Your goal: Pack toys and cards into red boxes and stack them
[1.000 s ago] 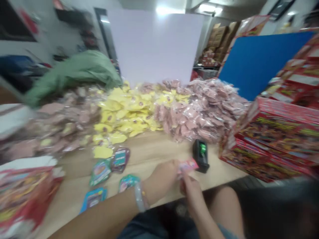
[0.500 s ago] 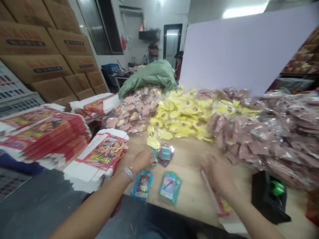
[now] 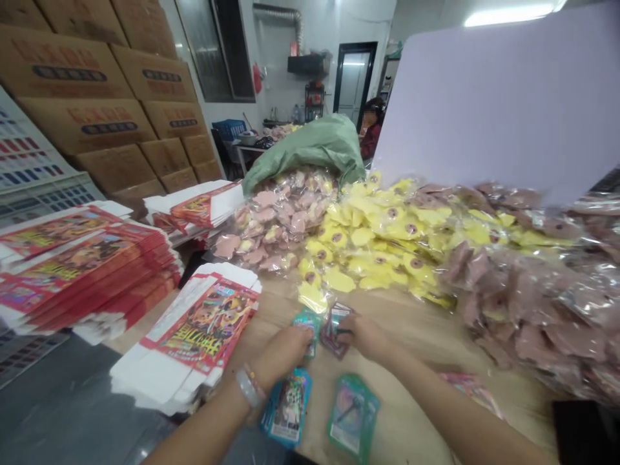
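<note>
**Below the yellow pile, both hands land on the card packs**

Head view, the only one we have. Just below the yellow pile (image 3: pixel 382 239), on the wooden table (image 3: pixel 426 326), the two hands come together. The left hand (image 3: pixel 283 352) sits on the teal pack (image 3: pixel 306 321), fingers curled with their tips on its near edge. That is the same spot as half a second ago, so it holds station.

The right hand (image 3: pixel 367 336) is the mover. Half a second back it is well off to the right of the yellow pile, over a red-edged pack beside the tape dispenser. Now it is across, fingers bunched on the dark pack (image 3: pixel 336 321), which lies touching the teal one. Whether either hand pinches its pack or only presses on it, I cannot tell, because the edges are blurred.

The red-edged pack (image 3: pixel 469 386) lies alone, right of and nearer than the yellow pile, with no hand by it. The tape dispenser (image 3: pixel 586 429) is a dark shape further right again. My read is that this pack is let go and the handling has shifted to the pair under the pile.

Nearer the person than that pair, a blue pack (image 3: pixel 288 407) and a green pack (image 3: pixel 352 416) lie flat and untouched. Left of the yellow pile sits a stack of flat printed cartons (image 3: pixel 203 329). Pink packets (image 3: pixel 276 226) flank the pile on both sides, and a green sack (image 3: pixel 310 145) slumps behind it.
</note>
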The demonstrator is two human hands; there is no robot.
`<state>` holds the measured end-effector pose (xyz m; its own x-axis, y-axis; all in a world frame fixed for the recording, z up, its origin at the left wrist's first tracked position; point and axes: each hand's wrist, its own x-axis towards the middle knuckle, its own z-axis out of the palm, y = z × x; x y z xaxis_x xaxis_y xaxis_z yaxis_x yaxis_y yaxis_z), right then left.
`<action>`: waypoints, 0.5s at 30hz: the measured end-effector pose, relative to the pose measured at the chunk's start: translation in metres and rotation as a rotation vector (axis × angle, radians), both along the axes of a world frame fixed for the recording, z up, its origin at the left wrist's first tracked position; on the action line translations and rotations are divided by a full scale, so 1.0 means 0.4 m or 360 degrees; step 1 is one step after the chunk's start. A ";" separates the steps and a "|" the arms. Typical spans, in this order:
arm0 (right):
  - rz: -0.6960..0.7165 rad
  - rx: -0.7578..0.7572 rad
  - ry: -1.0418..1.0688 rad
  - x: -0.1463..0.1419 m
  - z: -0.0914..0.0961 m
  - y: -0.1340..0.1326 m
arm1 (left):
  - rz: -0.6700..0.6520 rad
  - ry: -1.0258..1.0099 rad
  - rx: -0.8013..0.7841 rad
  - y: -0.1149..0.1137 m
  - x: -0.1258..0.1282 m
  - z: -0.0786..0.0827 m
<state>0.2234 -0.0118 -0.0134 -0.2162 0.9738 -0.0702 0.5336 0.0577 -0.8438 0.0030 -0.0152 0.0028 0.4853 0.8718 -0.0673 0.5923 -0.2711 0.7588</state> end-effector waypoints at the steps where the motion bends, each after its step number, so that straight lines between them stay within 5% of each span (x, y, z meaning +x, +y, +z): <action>1: -0.0118 -0.0015 0.0135 0.002 0.006 -0.004 | 0.0080 -0.0068 -0.0010 -0.006 0.005 0.007; 6: -0.0525 -0.0188 0.0864 -0.037 0.013 -0.060 | 0.0496 -0.0514 -0.0091 -0.034 0.076 0.024; 11: -0.0465 -0.0594 0.1245 -0.086 0.022 -0.050 | 0.0595 -0.0937 -0.0384 -0.001 0.135 0.017; 15: -0.0489 -0.0656 0.1363 -0.091 0.041 0.006 | 0.0656 -0.1175 -0.0540 0.044 0.137 0.009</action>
